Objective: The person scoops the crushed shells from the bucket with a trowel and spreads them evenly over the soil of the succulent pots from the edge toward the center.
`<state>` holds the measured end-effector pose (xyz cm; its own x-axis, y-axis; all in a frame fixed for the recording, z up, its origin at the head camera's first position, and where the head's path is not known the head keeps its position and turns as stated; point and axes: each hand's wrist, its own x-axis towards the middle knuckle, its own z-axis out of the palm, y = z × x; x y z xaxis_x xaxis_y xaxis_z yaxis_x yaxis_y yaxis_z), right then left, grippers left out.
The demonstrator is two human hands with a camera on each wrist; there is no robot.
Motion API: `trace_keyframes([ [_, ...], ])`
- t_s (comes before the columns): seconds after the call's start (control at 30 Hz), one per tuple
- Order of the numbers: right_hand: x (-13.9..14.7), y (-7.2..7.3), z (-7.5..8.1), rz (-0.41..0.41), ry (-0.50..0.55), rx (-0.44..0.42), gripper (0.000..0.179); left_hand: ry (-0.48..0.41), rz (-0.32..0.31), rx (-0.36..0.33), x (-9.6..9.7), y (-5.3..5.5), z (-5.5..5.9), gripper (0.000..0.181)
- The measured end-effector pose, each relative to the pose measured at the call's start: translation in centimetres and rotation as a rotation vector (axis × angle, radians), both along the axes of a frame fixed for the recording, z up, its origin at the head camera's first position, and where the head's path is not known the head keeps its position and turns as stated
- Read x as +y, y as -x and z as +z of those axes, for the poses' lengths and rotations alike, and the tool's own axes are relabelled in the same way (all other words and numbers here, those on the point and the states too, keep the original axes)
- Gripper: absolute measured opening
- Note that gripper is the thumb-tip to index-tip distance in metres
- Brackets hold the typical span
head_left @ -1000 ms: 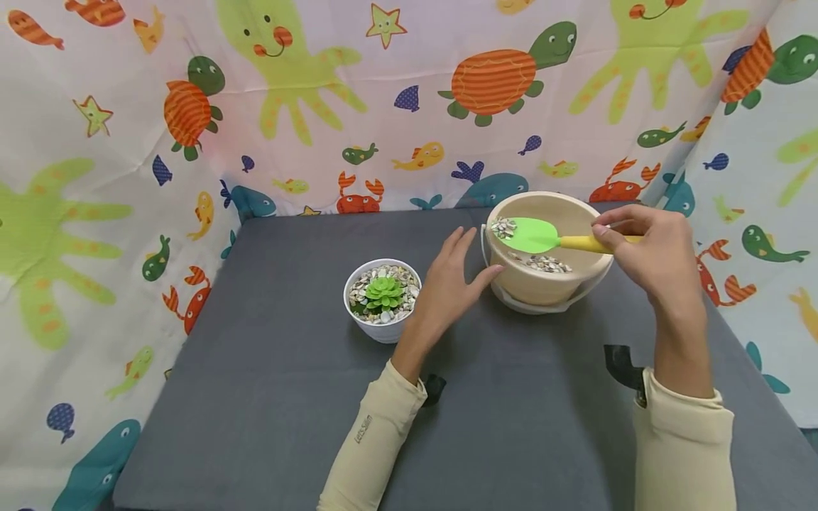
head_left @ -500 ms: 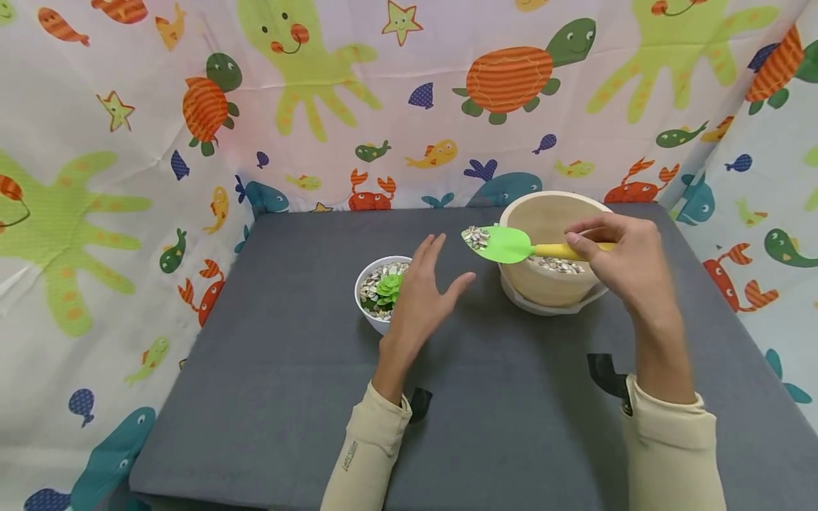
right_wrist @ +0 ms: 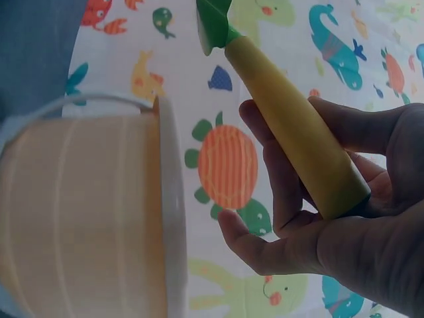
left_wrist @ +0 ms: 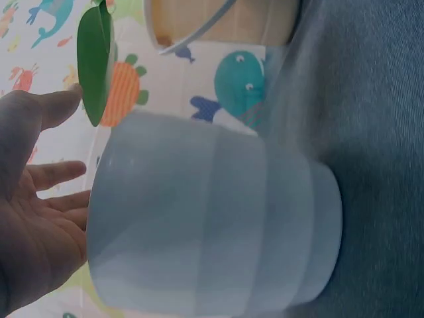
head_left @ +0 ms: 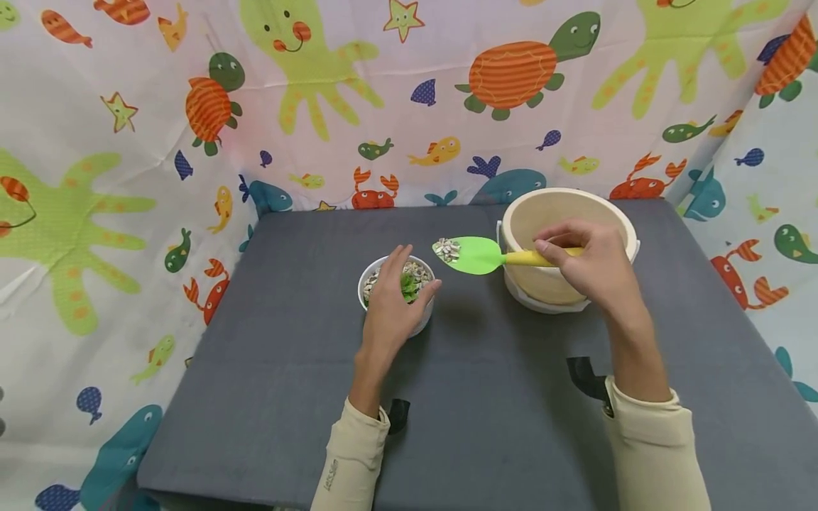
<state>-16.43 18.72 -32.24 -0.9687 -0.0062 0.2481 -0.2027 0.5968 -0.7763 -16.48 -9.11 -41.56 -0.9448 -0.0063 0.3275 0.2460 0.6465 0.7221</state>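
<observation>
My right hand (head_left: 591, 262) pinches the yellow handle of a small trowel (head_left: 476, 255), held level in front of the bucket. Pebbles (head_left: 446, 249) lie on the tip of its green blade, which points left toward the plant pot. In the right wrist view, thumb and fingers close round the yellow handle (right_wrist: 291, 126). My left hand (head_left: 391, 305), fingers extended, is over the near side of a white pot (left_wrist: 212, 218) and partly hides it. Inside the pot, a green succulent (head_left: 409, 286) stands among pebbles. The left wrist view has the trowel blade (left_wrist: 96, 63) just above the left fingers.
A cream bucket (head_left: 543, 287) with a white carrying handle stands at the back right, behind my right hand. Grey cloth (head_left: 300, 341) covers the table. A sea-animal print curtain (head_left: 409, 106) closes off the back and both sides.
The trowel with its pebbles has moved left, out from over the bucket to near the pot. My left hand has left the bucket's side and shifted left over the pot.
</observation>
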Motion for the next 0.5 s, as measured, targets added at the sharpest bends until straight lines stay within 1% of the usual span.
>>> trace_keyframes([
  [0.07,-0.6,0.1,-0.1,0.018,0.003,0.017,0.019,-0.005,0.002,0.024,-0.7,-0.2,-0.1,0.073],
  [0.17,-1.7,0.1,-0.3,0.048,0.014,0.016,0.019,-0.002,0.006,0.054,-1.9,-0.5,-0.2,0.075],
  [0.27,-2.8,0.3,-0.4,0.091,0.031,0.012,0.019,-0.003,0.024,0.059,-3.5,-1.1,-0.6,0.079],
  [0.4,-4.1,0.5,-0.6,0.137,0.043,0.007,0.017,-0.011,0.053,0.028,-5.1,-1.8,-1.5,0.086],
  [0.5,-5.1,0.8,-1.1,0.164,0.036,0.009,0.014,-0.012,0.050,-0.008,-5.9,-2.0,-2.2,0.094],
])
